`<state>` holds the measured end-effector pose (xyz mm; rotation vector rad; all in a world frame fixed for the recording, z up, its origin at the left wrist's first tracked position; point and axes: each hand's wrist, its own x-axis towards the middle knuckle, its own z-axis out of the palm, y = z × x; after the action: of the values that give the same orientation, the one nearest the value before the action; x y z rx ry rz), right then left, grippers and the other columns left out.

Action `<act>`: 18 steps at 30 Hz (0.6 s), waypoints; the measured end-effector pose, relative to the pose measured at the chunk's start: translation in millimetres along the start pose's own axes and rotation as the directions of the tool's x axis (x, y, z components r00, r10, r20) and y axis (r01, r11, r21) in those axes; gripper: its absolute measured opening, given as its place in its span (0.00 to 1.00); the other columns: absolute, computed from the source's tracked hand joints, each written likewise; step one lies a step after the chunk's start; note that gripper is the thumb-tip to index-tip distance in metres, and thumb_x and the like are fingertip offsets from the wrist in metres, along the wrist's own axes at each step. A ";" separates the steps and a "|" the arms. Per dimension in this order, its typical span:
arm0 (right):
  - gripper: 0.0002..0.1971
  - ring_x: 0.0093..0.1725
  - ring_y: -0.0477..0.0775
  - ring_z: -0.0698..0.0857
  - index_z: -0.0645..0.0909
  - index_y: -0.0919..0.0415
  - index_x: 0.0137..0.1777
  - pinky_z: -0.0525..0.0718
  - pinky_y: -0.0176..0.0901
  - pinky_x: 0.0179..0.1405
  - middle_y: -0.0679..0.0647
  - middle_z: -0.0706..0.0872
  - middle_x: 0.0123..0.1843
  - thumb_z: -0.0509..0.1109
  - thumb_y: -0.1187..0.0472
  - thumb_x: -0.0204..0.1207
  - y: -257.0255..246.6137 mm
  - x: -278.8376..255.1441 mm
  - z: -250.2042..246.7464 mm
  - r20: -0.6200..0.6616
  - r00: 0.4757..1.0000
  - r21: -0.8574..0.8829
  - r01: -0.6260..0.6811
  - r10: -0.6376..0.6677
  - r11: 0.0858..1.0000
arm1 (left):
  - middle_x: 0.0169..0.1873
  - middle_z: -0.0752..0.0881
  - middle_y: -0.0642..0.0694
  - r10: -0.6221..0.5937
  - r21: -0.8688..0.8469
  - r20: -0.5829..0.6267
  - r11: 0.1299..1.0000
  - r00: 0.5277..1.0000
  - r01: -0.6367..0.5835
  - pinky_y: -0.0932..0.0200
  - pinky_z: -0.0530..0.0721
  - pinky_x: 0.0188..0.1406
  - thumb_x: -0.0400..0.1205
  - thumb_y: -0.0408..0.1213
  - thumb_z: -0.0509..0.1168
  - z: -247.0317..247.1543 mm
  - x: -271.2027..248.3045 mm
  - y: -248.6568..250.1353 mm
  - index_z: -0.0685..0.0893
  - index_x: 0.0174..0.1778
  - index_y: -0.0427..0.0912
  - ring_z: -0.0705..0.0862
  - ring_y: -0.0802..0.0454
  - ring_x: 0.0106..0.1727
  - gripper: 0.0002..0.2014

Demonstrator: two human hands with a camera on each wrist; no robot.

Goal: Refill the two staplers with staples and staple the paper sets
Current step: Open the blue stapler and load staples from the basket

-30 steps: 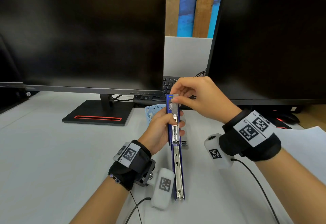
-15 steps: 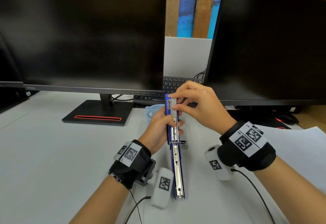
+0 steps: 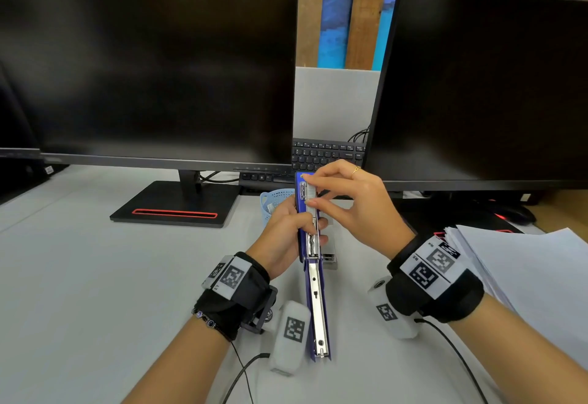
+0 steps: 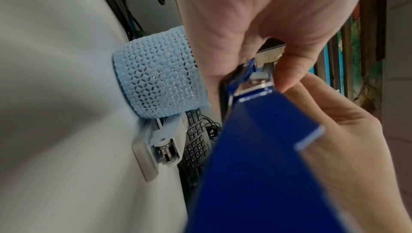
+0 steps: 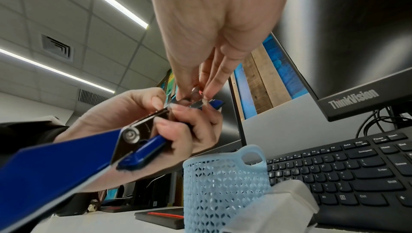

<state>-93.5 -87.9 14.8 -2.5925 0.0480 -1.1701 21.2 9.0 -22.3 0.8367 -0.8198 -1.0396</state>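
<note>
Left hand (image 3: 288, 238) grips blue stapler (image 3: 313, 279), opened flat; right hand (image 3: 346, 206) fingers (image 3: 313, 201) pinch staple strip (image 3: 311, 192) at 12 o'clock end; seat it square in the channel

A light grey desk (image 3: 79, 276) carries everything. Just beyond the fingers stands a pale blue mesh basket (image 3: 275, 201), and a small grey stapler (image 4: 153, 150) lies on the desk right beside it, under the hands. Farther past the fingertips sits a black keyboard (image 3: 324, 154), flanked by two dark monitors (image 3: 152, 69). A stack of white paper (image 3: 534, 279) lies right of the fingers.
</note>
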 end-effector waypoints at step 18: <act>0.26 0.54 0.53 0.80 0.80 0.54 0.71 0.80 0.39 0.48 0.60 0.76 0.72 0.55 0.43 0.82 -3.6 -8.2 -8.7 0.204 0.979 -0.415 0.115 -0.031 0.902 | 0.36 0.78 0.44 0.022 -0.029 -0.028 0.999 0.999 -0.023 0.55 0.82 0.31 0.63 0.20 0.57 -1.2 -0.6 4.7 0.75 0.61 0.36 0.81 0.53 0.33 0.27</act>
<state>-105.7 -85.4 15.3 -3.1069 0.1861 -1.0164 23.9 11.1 -18.8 0.8131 -0.7872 -1.0158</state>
